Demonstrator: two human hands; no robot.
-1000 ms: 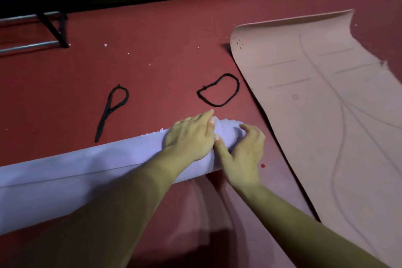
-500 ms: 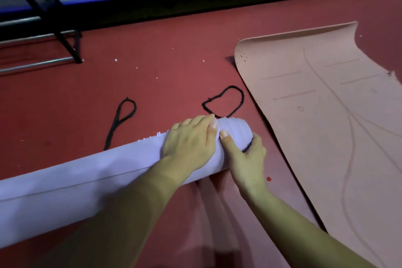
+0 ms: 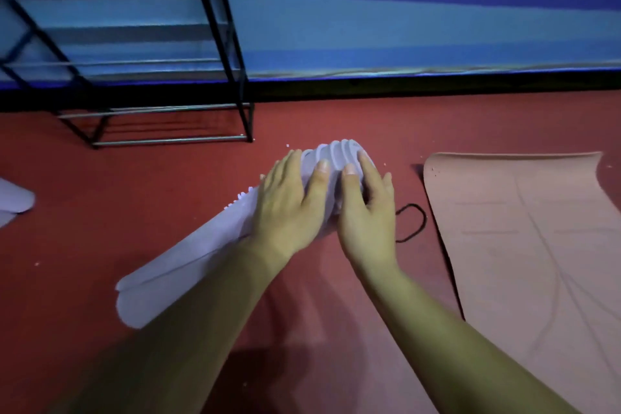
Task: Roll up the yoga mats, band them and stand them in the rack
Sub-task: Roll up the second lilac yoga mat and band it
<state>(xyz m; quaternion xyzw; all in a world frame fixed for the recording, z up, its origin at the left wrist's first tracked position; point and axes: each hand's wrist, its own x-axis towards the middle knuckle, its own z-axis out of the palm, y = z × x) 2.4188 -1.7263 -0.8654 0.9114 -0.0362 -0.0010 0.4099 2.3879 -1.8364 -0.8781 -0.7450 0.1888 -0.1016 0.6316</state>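
Pressing on far end of rolled lilac mat (image 3: 201,259) with left hand (image 3: 285,212) and right hand (image 3: 366,215), fingers (image 3: 321,176) straight, slightly apart (laid flat, no grip). Roll lying slantwise on red floor (image 3: 100,212). Black band (image 3: 412,223) between right hand and flat tan mat (image 3: 524,245). Beyond: empty-looking metal rack (image 3: 218,44).

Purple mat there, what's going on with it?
A person presses the left hand and right hand on one end of the rolled purple mat, lying on the red floor. Its layers stick out unevenly there. No band shows on it yet; a black band lies beside the right hand. A pink mat lies flat nearby.
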